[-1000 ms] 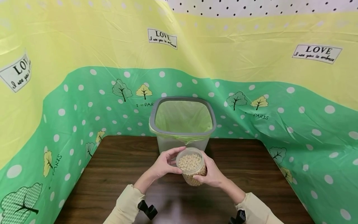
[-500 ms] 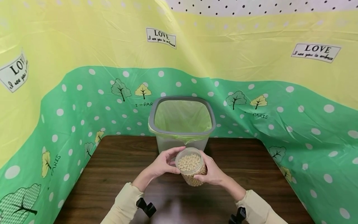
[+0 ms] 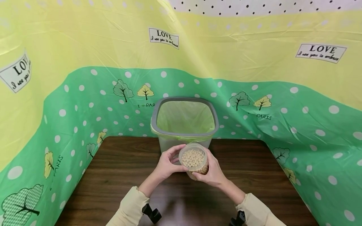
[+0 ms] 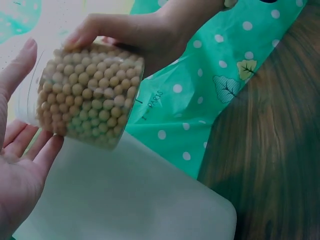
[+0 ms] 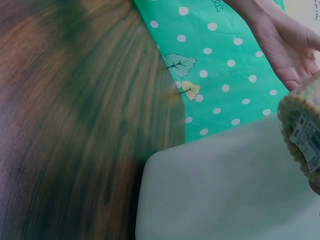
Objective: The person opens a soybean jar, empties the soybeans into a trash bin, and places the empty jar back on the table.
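Observation:
Both hands hold a clear plastic jar (image 3: pixel 193 158) filled with small round beige balls, above the table and just in front of the bin. The left hand (image 3: pixel 166 164) cups the jar's rim from the left, thumb at the near side and fingers behind. The right hand (image 3: pixel 212 172) grips the body from the right, its thumb across the front. In the left wrist view the jar (image 4: pixel 90 95) lies sideways, with a pale translucent band at its top end. A printed barcode label (image 5: pixel 307 141) shows on the jar's base in the right wrist view.
A light grey bin (image 3: pixel 169 142) with a darker grey rim (image 3: pixel 215 117) and a green liner (image 3: pixel 185 117) stands at the table's far edge. The dark wood table (image 3: pixel 118 179) is enclosed by a green and yellow printed curtain (image 3: pixel 85 103).
The jar and both hands have shifted slightly up and toward the bin. Less of the jar's side shows now, and its top faces the head camera more directly.

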A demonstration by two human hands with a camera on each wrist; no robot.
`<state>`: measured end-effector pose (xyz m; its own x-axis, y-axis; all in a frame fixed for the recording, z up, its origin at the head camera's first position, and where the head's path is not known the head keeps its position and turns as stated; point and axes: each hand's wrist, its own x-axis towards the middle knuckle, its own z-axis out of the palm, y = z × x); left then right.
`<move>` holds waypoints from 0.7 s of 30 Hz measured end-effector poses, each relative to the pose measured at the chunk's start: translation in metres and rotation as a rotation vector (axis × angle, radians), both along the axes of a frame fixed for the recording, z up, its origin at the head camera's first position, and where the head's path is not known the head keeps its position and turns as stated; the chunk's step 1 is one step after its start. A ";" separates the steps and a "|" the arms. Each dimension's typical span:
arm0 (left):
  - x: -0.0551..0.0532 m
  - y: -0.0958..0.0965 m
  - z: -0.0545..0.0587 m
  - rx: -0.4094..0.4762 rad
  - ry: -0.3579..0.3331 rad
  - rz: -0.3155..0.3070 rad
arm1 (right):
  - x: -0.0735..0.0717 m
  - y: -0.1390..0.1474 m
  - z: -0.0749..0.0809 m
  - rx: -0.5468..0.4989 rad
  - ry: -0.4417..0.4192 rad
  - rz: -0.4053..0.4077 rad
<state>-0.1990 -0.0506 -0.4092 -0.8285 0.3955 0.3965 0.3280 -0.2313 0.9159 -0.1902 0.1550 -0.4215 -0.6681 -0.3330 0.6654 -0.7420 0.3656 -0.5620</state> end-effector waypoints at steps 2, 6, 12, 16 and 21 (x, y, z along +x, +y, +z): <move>0.001 0.001 0.001 -0.004 -0.008 0.027 | 0.000 -0.002 0.001 -0.010 0.019 -0.020; 0.003 0.002 0.001 -0.001 -0.013 0.058 | 0.000 -0.003 -0.001 0.000 0.041 -0.072; 0.004 0.002 0.002 -0.008 0.046 0.087 | -0.001 -0.002 -0.006 0.013 0.006 -0.090; 0.004 0.001 0.004 -0.014 0.108 0.123 | -0.002 -0.002 -0.008 0.016 0.018 -0.091; 0.004 -0.005 0.007 0.023 0.099 0.146 | -0.002 0.000 -0.010 0.015 0.030 -0.091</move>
